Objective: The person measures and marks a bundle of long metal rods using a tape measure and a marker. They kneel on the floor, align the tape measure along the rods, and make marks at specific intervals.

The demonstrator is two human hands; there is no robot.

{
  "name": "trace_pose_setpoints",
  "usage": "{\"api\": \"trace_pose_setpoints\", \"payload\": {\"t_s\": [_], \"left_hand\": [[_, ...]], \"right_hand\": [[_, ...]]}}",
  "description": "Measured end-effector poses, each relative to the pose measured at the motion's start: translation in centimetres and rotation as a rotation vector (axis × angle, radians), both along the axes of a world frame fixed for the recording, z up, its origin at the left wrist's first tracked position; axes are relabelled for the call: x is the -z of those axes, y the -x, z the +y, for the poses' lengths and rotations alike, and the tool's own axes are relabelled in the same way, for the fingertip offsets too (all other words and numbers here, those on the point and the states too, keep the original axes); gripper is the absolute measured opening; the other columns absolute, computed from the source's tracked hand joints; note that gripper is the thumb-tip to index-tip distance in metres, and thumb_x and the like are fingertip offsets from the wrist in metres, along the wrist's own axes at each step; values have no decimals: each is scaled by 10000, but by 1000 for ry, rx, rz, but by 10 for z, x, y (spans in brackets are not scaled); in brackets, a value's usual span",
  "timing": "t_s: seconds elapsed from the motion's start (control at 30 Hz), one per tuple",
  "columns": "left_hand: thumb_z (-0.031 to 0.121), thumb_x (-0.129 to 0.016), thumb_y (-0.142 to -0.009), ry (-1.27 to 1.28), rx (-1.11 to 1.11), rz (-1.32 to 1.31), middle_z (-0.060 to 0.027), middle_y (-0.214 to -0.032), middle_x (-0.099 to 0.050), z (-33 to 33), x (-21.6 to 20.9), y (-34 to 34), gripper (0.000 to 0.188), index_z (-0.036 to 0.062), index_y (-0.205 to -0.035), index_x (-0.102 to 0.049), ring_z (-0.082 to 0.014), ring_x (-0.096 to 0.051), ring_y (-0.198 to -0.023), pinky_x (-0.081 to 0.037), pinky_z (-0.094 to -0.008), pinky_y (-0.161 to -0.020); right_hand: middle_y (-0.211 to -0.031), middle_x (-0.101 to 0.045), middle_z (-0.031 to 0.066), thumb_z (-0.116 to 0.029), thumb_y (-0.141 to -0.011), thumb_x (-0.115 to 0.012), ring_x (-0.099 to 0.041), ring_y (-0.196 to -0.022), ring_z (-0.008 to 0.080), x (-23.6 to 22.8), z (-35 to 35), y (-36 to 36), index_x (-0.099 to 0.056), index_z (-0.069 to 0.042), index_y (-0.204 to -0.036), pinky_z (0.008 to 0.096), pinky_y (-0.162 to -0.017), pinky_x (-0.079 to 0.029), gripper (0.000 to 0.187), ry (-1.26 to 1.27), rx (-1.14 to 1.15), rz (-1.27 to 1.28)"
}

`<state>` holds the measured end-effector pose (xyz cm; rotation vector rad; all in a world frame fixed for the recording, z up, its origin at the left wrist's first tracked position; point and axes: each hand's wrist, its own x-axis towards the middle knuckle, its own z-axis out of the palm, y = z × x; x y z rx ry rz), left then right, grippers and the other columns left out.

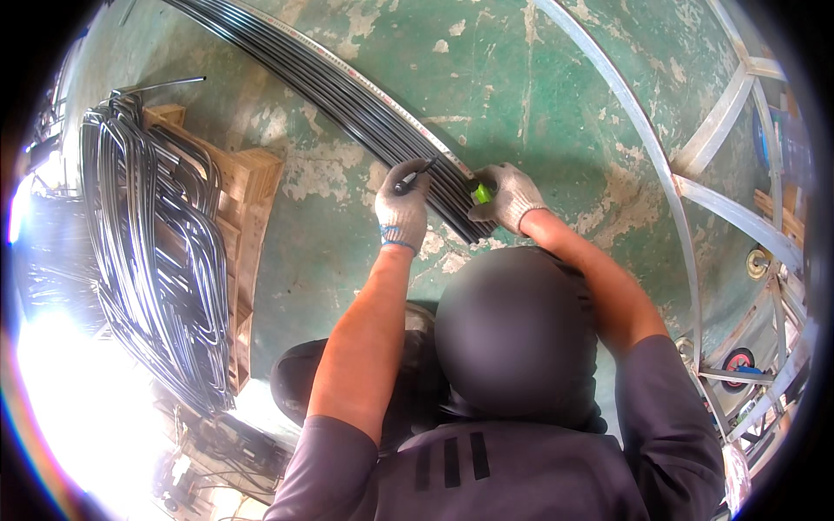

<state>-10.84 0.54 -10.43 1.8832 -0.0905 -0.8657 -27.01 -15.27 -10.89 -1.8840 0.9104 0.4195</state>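
A row of long dark metal tubes (pixel 347 117) lies side by side on the floor, running from the far left to just in front of me. Along its right edge stretches the pale blade of a tape measure (pixel 482 194), whose green case is in my right hand (pixel 512 198). That gloved hand is closed round the case beside the tubes' near ends. My left hand (pixel 402 207), also gloved, grips a black marker (pixel 407 183) over the left side of the row, close to the near ends. The marker's tip points right, over the tubes; whether it touches them I cannot tell.
Bent metal tubes (pixel 148 234) are heaped at the left against a wooden pallet (pixel 252 187). A metal frame (pixel 647 113) curves along the right, with a wheel (pixel 739 369) near its lower part. The green floor (pixel 556 113) has worn, peeling patches.
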Motion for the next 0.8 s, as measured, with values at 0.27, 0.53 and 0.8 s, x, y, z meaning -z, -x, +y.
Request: {"api": "trace_pose_setpoints", "payload": {"t_s": [0.27, 0.53, 0.8], "left_hand": [[3, -768, -1001, -1, -8, 13, -49, -1135, -806, 1, 1, 0, 251, 70, -1241, -805, -141, -734, -1019, -589, -302, -922], [-10, -757, -1011, 60, -109, 28, -63, -1097, -793, -2, -9, -8, 237, 56, -1235, -798, -137, -733, -993, -587, -296, -891], [16, -712, -1069, 147, -187, 15, -118, -1026, -769, -23, -82, -48, 238, -45, -1299, -719, -200, -776, -903, -668, -338, -884]], "right_hand": [[-1256, -710, 184, -273, -692, -958, -680, -1232, 412, 3, 0, 0, -809, -181, -1292, 469, -1104, -538, 625, 17, -23, 1], [-1264, -712, 176, -282, -681, -965, -684, -1231, 409, 5, 1, 2, -806, -163, -1293, 471, -1100, -543, 644, 19, 18, -32], [-1336, -707, 176, -333, -623, -989, -685, -1258, 396, 14, 3, 4, -798, -130, -1307, 455, -1110, -549, 739, 37, 29, -31]]}}
